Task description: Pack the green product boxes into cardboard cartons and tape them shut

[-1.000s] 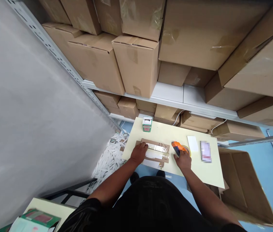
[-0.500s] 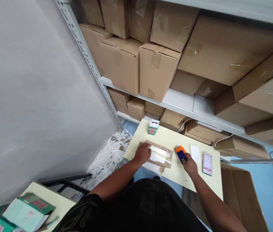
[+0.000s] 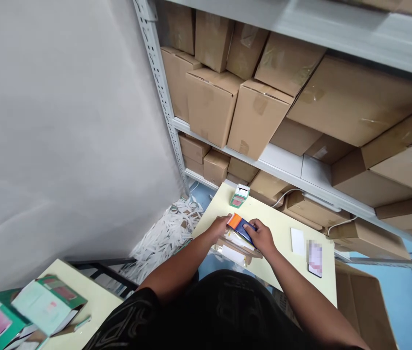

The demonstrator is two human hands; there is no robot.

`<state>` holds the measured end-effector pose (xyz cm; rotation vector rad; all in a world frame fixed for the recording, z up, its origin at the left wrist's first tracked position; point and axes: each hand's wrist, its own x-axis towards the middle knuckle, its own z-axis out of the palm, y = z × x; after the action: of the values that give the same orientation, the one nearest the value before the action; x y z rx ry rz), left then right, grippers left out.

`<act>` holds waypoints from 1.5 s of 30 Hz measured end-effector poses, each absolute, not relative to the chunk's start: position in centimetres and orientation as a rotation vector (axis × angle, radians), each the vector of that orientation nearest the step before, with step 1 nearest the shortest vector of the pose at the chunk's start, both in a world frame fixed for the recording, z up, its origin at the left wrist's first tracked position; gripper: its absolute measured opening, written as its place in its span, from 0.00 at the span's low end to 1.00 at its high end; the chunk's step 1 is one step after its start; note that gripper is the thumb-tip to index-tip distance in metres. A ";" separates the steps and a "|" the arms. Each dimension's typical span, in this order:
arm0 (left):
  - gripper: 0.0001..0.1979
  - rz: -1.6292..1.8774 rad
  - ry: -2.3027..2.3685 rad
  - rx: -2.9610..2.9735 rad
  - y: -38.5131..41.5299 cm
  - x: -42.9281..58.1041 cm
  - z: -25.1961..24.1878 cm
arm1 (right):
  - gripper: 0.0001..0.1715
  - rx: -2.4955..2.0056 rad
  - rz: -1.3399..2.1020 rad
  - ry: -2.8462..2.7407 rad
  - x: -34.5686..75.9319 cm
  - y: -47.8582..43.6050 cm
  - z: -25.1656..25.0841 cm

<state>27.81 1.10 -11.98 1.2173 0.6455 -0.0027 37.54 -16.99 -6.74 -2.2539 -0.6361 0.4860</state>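
Gripping one tape dispenser (image 3: 241,227) in my right hand (image 3: 263,236), just over taped cardboard (image 3: 242,248).
My left hand (image 3: 219,227) is by the dispenser's orange end; whether it pinches anything, I cannot tell. Beyond, on one table (image 3: 277,223): one small green box (image 3: 240,196), one white card (image 3: 297,241), one phone (image 3: 315,260).

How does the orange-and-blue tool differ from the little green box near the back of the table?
The tool is orange and dark blue, while the green box also shows white and a reddish patch. The tool is gripped in the right hand, while the green box stands on the table with no hand on it. Both are multicoloured.
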 end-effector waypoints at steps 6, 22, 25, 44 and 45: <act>0.19 -0.020 0.728 1.176 1.7 27.4 -12.9 | 0.22 -2.396 0.514 -0.799 37.8 -16.4 -6.5; 0.11 0.081 0.879 1.718 4.9 26.3 -18.8 | 0.21 -2.695 0.643 -0.822 39.8 -20.8 -5.5; 0.09 0.049 0.857 1.853 2.4 26.6 -20.3 | 0.21 -2.696 0.629 -0.801 39.5 -20.9 -5.6; 0.43 -0.097 -0.104 2.379 1.9 27.9 -16.7 | 0.21 -2.753 0.661 -0.874 40.0 -19.9 -5.2; 0.43 -0.114 -0.115 2.410 1.9 27.8 -16.6 | 0.21 -2.753 0.673 -0.894 40.2 -19.9 -5.1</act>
<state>27.85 1.91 -16.57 2.4104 -0.1148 -0.1142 40.19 -19.93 -5.11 -2.7534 -0.8941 0.6726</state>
